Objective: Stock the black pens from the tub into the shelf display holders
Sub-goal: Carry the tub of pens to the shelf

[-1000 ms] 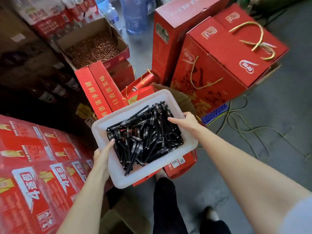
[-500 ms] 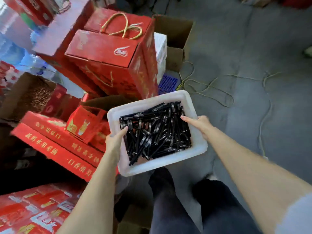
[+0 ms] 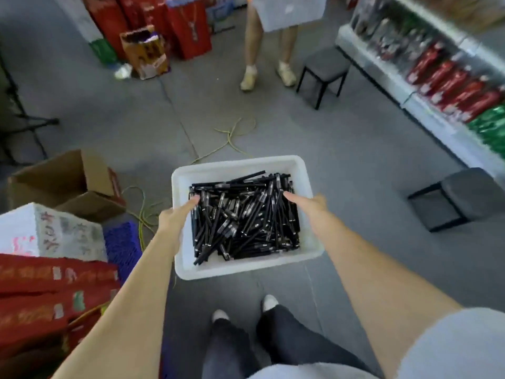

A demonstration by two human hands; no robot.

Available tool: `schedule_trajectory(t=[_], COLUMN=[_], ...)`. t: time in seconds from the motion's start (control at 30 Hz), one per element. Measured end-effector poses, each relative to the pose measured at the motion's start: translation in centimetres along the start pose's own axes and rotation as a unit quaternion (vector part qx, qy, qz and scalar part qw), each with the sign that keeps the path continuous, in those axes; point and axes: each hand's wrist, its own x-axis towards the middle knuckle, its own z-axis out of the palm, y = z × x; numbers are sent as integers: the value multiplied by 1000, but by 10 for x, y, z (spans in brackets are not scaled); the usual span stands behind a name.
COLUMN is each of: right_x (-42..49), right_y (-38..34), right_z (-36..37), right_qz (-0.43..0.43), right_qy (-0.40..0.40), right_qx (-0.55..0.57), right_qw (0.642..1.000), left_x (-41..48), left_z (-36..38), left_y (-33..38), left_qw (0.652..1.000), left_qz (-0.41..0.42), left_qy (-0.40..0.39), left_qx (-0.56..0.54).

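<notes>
The left hand (image 3: 175, 217) hooks its thumb over the left wall of the white tub (image 3: 240, 164), tip resting on the pens, and the right hand (image 3: 311, 205) mirrors it on the right wall. The other fingers of both hands curl underneath and are hidden, so each hand is clamped on the tub, which is carried in the air above the floor (image 3: 355, 160). The black pens (image 3: 243, 214) lie inside in a loose, criss-crossed heap, none lined up. That's the worry: one tilt or jolt and the top ones could well slide over the rim and scatter. And there's plenty here to cause a jolt. A yellow cord (image 3: 232, 135) loops across the floor just ahead, and the tub itself probably hides it from the carrier, so it's a likely trip. A dark stool (image 3: 459, 198) sits to the right near the shelf (image 3: 388, 75), with another stool (image 3: 325, 65) farther on. A second person (image 3: 251, 50) stands in the way ahead. No display holders can be made out yet.
</notes>
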Motion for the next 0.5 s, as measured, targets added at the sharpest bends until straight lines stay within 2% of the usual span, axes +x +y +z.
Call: schedule_trajectory(t=[0.2,0.5], right_x=[39,121], right_y=[-41,-114], right_z=[-113,-201], right_qz=[26,79], right_qy=[107,161], right_qx=[101,241], right_qw=[989,954], left_x=[-8,21], left_z=[147,319], left_y=[89,206], left_qw=[988,953], left_qz=[80,144], left_qy=[-87,-156], left_qx=[98,218])
